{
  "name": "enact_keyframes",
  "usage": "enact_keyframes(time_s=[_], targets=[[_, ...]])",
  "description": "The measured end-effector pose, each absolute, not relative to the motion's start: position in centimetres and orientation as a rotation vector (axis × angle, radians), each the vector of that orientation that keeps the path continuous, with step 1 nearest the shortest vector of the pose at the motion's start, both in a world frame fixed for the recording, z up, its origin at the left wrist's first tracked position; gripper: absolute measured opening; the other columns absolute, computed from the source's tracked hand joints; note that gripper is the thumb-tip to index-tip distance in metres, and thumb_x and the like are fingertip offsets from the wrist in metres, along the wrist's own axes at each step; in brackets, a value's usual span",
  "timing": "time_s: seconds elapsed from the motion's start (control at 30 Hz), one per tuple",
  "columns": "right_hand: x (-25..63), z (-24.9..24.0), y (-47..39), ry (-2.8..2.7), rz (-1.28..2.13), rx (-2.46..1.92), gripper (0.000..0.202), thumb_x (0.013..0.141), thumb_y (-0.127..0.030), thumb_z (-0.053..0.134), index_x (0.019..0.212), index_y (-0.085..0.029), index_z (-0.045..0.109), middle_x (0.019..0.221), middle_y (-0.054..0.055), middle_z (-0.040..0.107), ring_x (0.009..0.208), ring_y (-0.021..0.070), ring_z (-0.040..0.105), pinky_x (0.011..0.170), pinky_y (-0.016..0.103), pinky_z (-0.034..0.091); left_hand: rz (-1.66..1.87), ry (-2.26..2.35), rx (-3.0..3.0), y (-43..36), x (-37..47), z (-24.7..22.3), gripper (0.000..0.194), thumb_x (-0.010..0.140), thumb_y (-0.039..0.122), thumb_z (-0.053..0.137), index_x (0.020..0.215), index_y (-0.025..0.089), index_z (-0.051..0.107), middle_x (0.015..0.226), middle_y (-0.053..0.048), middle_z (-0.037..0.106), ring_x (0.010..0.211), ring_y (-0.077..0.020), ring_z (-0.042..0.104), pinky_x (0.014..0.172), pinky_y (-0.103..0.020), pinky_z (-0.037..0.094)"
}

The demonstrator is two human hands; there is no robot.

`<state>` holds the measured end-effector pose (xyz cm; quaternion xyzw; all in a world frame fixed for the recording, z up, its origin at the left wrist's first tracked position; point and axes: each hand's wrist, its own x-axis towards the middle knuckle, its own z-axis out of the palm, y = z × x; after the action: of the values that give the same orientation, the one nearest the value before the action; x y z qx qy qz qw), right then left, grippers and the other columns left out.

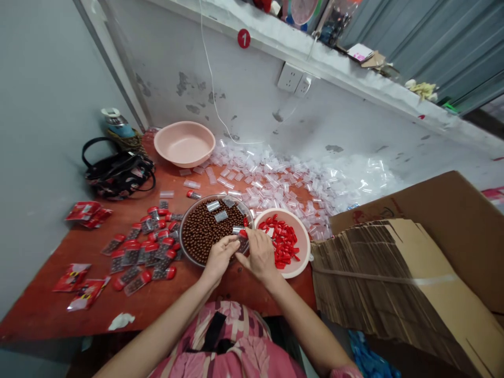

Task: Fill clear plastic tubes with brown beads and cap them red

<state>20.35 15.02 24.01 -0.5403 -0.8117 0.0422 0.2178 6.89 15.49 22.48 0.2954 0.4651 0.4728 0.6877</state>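
Observation:
My left hand (221, 258) is closed at the front right rim of a metal basin (181, 237). Brown round beads (202, 231) fill the basin, with several clear empty containers (221, 216) lying on them. Between my hands is a small clear container with a red cap (243, 241), partly hidden by fingers. My right hand (260, 255) is closed around its capped end, while my left fingertips pinch its other side. Just right stands a pink bowl (303, 241) of red caps (284, 242). Filled red-capped containers (149, 251) lie in a heap left of the basin.
Many clear empty containers (271, 184) spread along the wall. A pink basin (185, 144) and a black handbag (118, 176) stand at the back left. Red packets (71, 277) lie on the left. Flattened cardboard (366, 283) and a large carton (444, 220) block the right side.

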Motion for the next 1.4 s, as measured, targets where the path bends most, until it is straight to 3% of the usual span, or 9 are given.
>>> enact_keyframes(time_s=[0.17,0.37,0.5,0.63,0.83,1.03,1.2,1.3,1.4], targets=[[20.6,23.5,15.6,-2.242,0.32,-1.422,0.058,0.073,-0.048,0.055,0.117,-0.01,0.048,0.099,0.017,0.057,0.094,0.029,0.05,0.082,0.044,0.04,1.007,1.015,0.6,15.1,6.4,21.9,0.029,0.066,0.032,0.068,0.089,0.014,0.065,0.084,-0.005,0.068,0.078,-0.0171,0.062,0.074,-0.028,0.046],[21.7,24.8,16.1,-1.514,1.389,-1.173,0.059,0.075,-0.04,0.06,0.127,-0.024,0.037,0.121,0.01,0.051,0.106,0.022,0.052,0.088,0.038,0.042,1.088,0.967,0.431,14.9,5.4,22.0,0.033,0.066,0.031,0.068,0.095,0.015,0.062,0.09,-0.005,0.067,0.077,-0.0155,0.062,0.072,-0.028,0.049],[21.8,24.3,16.5,-0.881,1.667,-1.0,0.033,0.072,-0.031,0.065,0.103,-0.021,0.058,0.098,0.005,0.063,0.078,0.0152,0.061,0.072,0.029,0.048,1.128,0.972,0.449,15.0,4.9,22.0,0.034,0.068,0.033,0.065,0.097,0.016,0.062,0.094,-0.005,0.067,0.079,-0.0158,0.063,0.075,-0.03,0.049],[21.3,23.9,17.0,-0.713,1.722,-0.948,0.016,0.068,-0.026,0.069,0.081,-0.018,0.063,0.079,0.002,0.065,0.066,0.0105,0.058,0.062,0.021,0.046,1.043,1.118,0.926,15.0,4.2,21.5,0.028,0.072,0.032,0.061,0.096,0.019,0.066,0.097,-0.006,0.068,0.09,-0.0204,0.061,0.086,-0.035,0.045],[20.3,24.3,17.1,-0.647,2.205,-0.912,0.029,0.074,-0.038,0.058,0.094,-0.017,0.062,0.088,0.006,0.065,0.076,0.0166,0.059,0.07,0.033,0.048,1.051,1.186,1.308,14.6,4.0,21.3,0.025,0.078,0.028,0.052,0.099,0.024,0.067,0.12,-0.005,0.057,0.114,-0.0207,0.049,0.099,-0.035,0.035],[17.7,22.6,16.7,-0.559,2.08,-0.918,0.024,0.069,-0.035,0.059,0.08,-0.014,0.064,0.075,0.005,0.065,0.073,0.0183,0.059,0.072,0.036,0.048,1.093,1.23,1.357,14.2,3.9,21.0,0.027,0.081,0.026,0.049,0.103,0.024,0.065,0.116,-0.004,0.06,0.115,-0.0191,0.048,0.102,-0.036,0.031],[15.8,21.0,17.9,-0.598,2.174,-0.992,0.027,0.075,-0.042,0.053,0.084,-0.017,0.059,0.078,0.003,0.065,0.073,0.0163,0.061,0.069,0.034,0.05,1.093,1.309,1.274,14.7,2.1,19.0,0.027,0.08,0.03,0.049,0.101,0.021,0.064,0.114,-0.005,0.061,0.111,-0.0193,0.051,0.099,-0.036,0.035],[15.0,19.6,20.6,-0.965,2.14,-1.305,0.043,0.082,-0.054,0.038,0.093,-0.017,0.056,0.081,0.006,0.065,0.069,0.0146,0.062,0.064,0.032,0.051,1.098,1.419,1.139,15.2,0.0,17.7,0.033,0.077,0.035,0.052,0.103,0.018,0.063,0.113,-0.007,0.062,0.107,-0.0208,0.054,0.096,-0.036,0.038],[14.4,17.7,24.0,-1.332,1.732,-1.771,0.048,0.083,-0.056,0.033,0.094,-0.014,0.054,0.083,0.009,0.065,0.065,0.0143,0.063,0.059,0.028,0.051,1.116,1.596,1.037,15.8,-2.6,16.9,0.039,0.074,0.041,0.054,0.104,0.016,0.062,0.11,-0.008,0.064,0.102,-0.0225,0.057,0.093,-0.037,0.041]])
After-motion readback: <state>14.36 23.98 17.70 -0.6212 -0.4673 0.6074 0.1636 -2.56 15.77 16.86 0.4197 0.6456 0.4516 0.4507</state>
